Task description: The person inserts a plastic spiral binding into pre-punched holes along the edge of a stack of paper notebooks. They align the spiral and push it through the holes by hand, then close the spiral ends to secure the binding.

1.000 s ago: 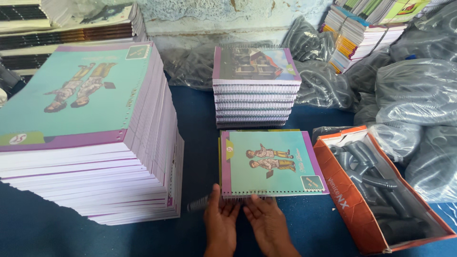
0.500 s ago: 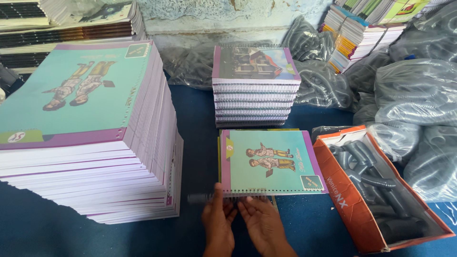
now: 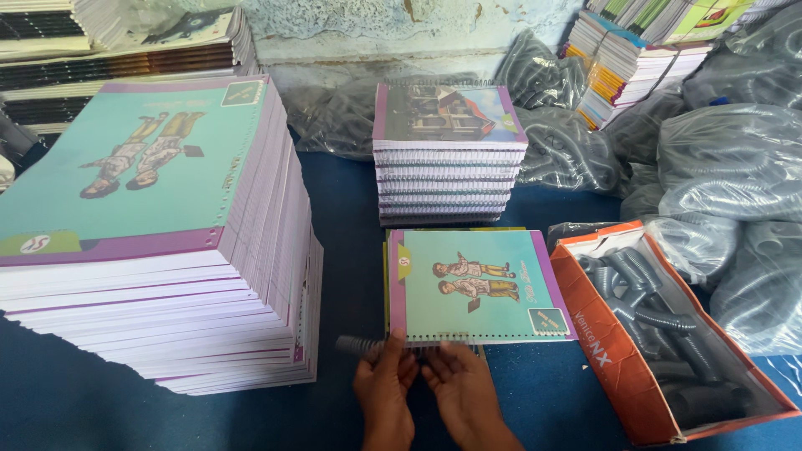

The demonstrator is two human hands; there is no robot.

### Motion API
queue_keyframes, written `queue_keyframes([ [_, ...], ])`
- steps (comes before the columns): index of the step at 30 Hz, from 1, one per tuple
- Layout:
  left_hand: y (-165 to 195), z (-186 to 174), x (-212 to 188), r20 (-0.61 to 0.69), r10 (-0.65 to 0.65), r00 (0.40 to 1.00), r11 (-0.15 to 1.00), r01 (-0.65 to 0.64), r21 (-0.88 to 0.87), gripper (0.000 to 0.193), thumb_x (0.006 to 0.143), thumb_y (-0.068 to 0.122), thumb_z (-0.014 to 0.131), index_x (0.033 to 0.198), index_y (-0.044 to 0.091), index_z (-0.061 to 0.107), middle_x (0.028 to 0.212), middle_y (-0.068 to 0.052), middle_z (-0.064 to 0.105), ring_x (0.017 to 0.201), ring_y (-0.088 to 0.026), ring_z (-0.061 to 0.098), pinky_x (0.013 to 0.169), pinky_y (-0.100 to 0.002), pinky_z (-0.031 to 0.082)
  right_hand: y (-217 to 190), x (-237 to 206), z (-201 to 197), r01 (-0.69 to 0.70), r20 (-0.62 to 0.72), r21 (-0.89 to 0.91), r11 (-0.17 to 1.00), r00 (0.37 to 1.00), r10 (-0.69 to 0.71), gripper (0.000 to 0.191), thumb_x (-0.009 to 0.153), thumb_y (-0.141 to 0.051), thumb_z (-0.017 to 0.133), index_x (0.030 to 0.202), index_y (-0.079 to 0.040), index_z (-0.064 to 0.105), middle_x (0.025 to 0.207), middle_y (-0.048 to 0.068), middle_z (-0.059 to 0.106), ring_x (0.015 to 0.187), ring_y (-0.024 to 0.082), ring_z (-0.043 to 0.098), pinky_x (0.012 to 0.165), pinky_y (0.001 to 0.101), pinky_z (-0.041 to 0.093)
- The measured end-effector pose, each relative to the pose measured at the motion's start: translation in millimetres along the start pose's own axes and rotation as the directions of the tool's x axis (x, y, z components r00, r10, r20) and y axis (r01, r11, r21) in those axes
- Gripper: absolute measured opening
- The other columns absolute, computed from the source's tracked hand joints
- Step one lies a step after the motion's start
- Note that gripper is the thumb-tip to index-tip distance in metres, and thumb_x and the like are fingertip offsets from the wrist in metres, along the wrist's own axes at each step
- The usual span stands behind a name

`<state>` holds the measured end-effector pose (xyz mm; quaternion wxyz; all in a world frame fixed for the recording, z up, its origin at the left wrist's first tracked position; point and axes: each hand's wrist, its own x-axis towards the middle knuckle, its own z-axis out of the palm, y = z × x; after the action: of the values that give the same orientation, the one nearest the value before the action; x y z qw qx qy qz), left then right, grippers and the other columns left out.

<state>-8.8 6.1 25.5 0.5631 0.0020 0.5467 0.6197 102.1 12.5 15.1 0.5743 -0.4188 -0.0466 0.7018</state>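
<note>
Our left hand [image 3: 384, 386]: bare, low in the head view, fingers curled and pinched upward. Our right hand [image 3: 461, 387]: just beside it, palm turned inward, fingers bent, fingertips nearly meeting the left's. Both wrists enter from the bottom edge.

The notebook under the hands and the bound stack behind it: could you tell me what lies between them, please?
In the head view, only a narrow strip of bare blue table separates the notebook from the bound stack.
</note>
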Motion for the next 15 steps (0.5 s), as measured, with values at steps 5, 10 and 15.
queue_keyframes([
  [5,4,-1,-4,0.13,-0.074,0.989,0.981,0.096,-0.167,0.047,0.08,0.039,0.079,0.11,0.007,0.061,0.096,-0.011,0.064,0.09,-0.022,0.064,0.079,-0.039,0.053,3,-3,-1,0.056,-0.011,-0.045,0.997,0.998,-0.057,0.038,0.079,-0.019,0.08,0.112,-0.008,0.063,0.097,0.005,0.071,0.09,0.018,0.068,0.081,0.0351,0.053],
  [10,2,1,-6,0.145,-0.044,0.988,0.969,0.078,-0.235,0.04,0.075,0.021,0.082,0.105,0.007,0.06,0.098,-0.01,0.068,0.094,-0.023,0.068,0.084,-0.041,0.056,-4,-9,10,-0.018,-0.125,-0.169,0.985,0.992,-0.003,0.045,0.083,-0.032,0.083,0.113,-0.004,0.063,0.088,0.005,0.068,0.079,0.017,0.064,0.073,0.0334,0.049],
  [15,-4,-1,-1,0.099,-0.052,0.994,0.987,0.066,-0.148,0.039,0.078,0.022,0.082,0.106,0.005,0.061,0.095,-0.01,0.07,0.091,-0.021,0.069,0.084,-0.039,0.057,-12,-22,16,0.005,-0.18,-0.172,0.985,0.983,-0.037,0.042,0.084,-0.037,0.073,0.119,-0.015,0.063,0.098,0.008,0.069,0.084,0.019,0.064,0.073,0.0344,0.049],
])
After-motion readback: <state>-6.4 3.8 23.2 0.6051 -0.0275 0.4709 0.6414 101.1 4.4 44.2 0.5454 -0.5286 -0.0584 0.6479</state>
